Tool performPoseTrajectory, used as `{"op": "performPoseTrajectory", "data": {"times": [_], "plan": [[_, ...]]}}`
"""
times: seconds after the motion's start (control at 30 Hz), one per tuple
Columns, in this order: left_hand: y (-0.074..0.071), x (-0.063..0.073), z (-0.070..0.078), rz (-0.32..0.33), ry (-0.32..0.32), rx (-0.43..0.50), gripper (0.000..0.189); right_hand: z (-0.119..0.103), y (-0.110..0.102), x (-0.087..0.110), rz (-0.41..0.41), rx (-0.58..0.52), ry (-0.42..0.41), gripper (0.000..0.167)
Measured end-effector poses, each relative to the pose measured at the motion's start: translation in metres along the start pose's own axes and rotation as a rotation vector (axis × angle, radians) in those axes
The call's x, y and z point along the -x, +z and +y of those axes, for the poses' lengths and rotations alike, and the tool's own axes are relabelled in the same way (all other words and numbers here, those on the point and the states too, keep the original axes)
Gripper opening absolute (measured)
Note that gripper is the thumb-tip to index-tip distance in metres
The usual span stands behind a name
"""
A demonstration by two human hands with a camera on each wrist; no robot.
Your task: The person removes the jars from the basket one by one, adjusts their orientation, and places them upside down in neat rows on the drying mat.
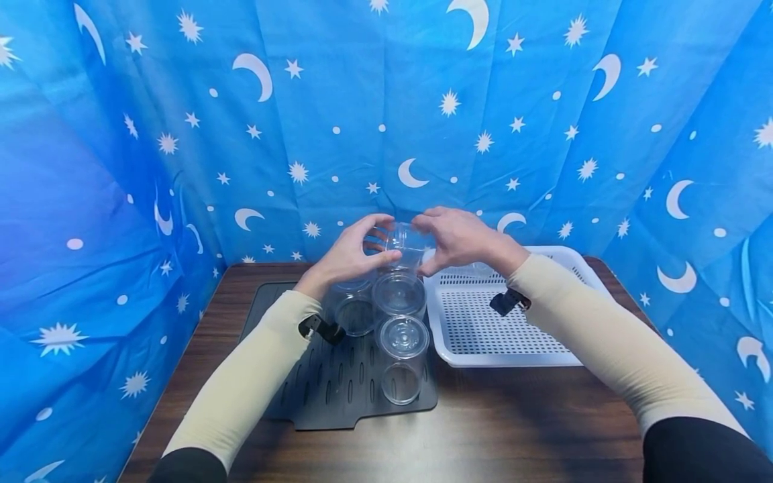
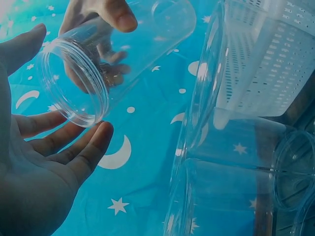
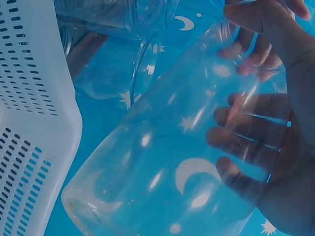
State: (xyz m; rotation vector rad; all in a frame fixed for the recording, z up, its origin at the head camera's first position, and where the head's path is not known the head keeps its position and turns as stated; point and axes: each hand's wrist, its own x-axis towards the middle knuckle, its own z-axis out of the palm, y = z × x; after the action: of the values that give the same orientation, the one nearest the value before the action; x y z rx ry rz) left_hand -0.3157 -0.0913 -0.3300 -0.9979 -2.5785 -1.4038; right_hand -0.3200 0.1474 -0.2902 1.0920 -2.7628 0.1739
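Note:
A clear jar (image 1: 407, 243) is held in the air, tilted, between both hands above the other jars. My right hand (image 1: 461, 238) grips its body, with the fingers (image 3: 246, 132) showing through the clear wall in the right wrist view. At the threaded mouth (image 2: 74, 83), my left hand (image 1: 353, 251) is cupped loosely. Its fingertips touch or nearly touch the rim, and its thumb (image 2: 24, 46) appears apart from it. Below, several clear jars, including one at the front (image 1: 403, 365), stand on a black ridged mat (image 1: 326, 382).
Right of the mat, a white perforated basket (image 1: 510, 362) stands on the brown wooden table (image 1: 483, 422). A clear object (image 1: 477, 270) is partly visible at its back, behind my right wrist. Blue cloth (image 1: 338, 87) with moons and stars hangs around the table.

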Motion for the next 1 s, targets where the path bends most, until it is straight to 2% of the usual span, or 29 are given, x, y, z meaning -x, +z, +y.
{"op": "performPoseTrajectory", "data": {"times": [0.3, 0.67, 0.8, 0.9, 1.0], "plan": [[0.001, 0.001, 0.001, -0.012, 0.012, -0.009, 0.062, -0.005, 0.003, -0.003, -0.021, 0.030, -0.005, 0.077], [0.002, 0.001, 0.002, -0.013, 0.027, -0.075, 0.056, -0.005, 0.008, -0.002, 0.001, 0.047, -0.005, 0.074], [0.001, 0.001, 0.003, -0.011, 0.034, -0.078, 0.056, -0.006, 0.007, -0.001, 0.010, 0.056, -0.019, 0.079], [0.000, 0.001, 0.003, -0.001, 0.040, -0.083, 0.057, -0.006, 0.002, 0.001, 0.026, 0.009, -0.016, 0.090], [-0.001, 0.002, 0.003, 0.010, 0.040, -0.093, 0.058, -0.003, -0.007, 0.004, 0.059, -0.089, 0.010, 0.098]]}}
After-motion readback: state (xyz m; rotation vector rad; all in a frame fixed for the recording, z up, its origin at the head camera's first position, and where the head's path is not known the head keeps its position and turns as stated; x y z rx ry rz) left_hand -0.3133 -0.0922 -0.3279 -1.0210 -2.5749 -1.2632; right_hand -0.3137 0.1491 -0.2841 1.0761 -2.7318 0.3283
